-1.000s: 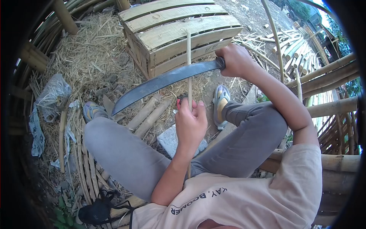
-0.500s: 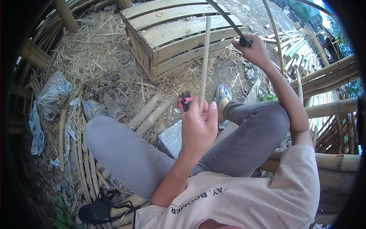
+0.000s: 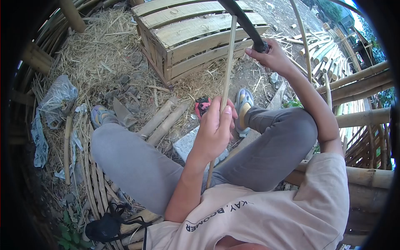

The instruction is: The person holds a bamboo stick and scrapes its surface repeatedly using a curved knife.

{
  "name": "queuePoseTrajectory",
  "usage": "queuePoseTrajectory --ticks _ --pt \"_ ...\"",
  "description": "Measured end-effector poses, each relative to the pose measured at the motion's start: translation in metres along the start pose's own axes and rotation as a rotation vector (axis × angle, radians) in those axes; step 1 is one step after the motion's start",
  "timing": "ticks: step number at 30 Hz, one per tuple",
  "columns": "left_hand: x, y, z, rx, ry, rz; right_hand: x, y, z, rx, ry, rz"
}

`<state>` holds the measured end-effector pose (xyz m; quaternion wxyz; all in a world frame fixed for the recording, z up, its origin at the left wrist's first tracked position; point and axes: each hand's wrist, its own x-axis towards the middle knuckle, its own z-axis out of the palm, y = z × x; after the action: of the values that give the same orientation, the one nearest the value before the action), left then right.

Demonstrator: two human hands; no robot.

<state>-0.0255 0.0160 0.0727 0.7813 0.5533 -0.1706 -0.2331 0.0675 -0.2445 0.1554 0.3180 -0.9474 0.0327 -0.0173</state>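
Note:
My left hand (image 3: 214, 129) is closed around a slim bamboo strip (image 3: 228, 62), held nearly upright in front of my lap. The strip's lower end shows below the hand, close to my shirt. Raised on the right, my right hand (image 3: 273, 56) grips the dark handle of a machete (image 3: 243, 23). Its blade slants up and left out of view, over the strip's top end; whether they touch I cannot tell. A wooden slatted crate (image 3: 200, 35) stands on the ground beyond both hands. Behind my left hand lies a red and black object (image 3: 203, 106).
Straw (image 3: 100, 50) covers the ground at left, near a crumpled plastic bag (image 3: 60, 100). Two bamboo pieces (image 3: 162, 123) and a pale block (image 3: 185, 143) lie between my feet. Bamboo rails (image 3: 362, 116) stand close at right, with stacked poles (image 3: 327, 56) behind. A black pouch-like item (image 3: 102, 229) rests lower left.
The bamboo strip now shows below my left hand, which has shifted slightly down and left. My right hand has moved a little left, bringing the machete blade to the strip's top end.

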Motion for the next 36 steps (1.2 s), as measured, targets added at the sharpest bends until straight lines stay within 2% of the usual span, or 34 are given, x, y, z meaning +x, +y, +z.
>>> queuePoseTrajectory --ticks 2,7,9,14,20,23,26,29,32,35,36 --pt "0.002 0.004 0.004 0.045 -0.046 -0.037 -0.001 0.002 0.000 0.100 0.012 0.023" --pt "0.006 -0.008 0.011 -0.225 -0.277 -0.139 0.000 0.012 -0.001 0.330 0.045 -0.064" --pt "0.011 -0.011 0.003 -0.416 -0.399 -0.267 0.001 0.017 -0.004 0.264 0.065 -0.012" --pt "0.015 -0.013 0.001 -0.624 -0.403 -0.375 0.001 0.026 -0.004 0.093 0.078 -0.012" --pt "0.015 -0.009 -0.001 -0.563 -0.362 -0.370 -0.004 0.019 -0.002 0.063 0.053 -0.091" --pt "0.016 -0.013 0.000 -0.547 -0.314 -0.321 -0.001 0.021 -0.002 -0.001 0.080 0.027" --pt "0.013 -0.004 0.006 -0.500 -0.212 -0.320 -0.002 0.017 -0.006 0.090 0.086 0.100" --pt "0.012 -0.021 -0.001 -0.503 -0.315 -0.246 0.003 0.031 -0.003 0.145 0.182 0.092" --pt "0.011 -0.030 -0.006 -0.487 -0.399 -0.212 0.003 0.043 -0.009 0.187 0.164 0.034" --pt "0.008 -0.038 -0.014 -0.555 -0.497 -0.251 -0.006 0.039 -0.013 0.054 0.190 0.009" --pt "0.008 -0.043 -0.015 -0.668 -0.547 -0.259 -0.008 0.042 -0.014 0.050 0.172 0.006"
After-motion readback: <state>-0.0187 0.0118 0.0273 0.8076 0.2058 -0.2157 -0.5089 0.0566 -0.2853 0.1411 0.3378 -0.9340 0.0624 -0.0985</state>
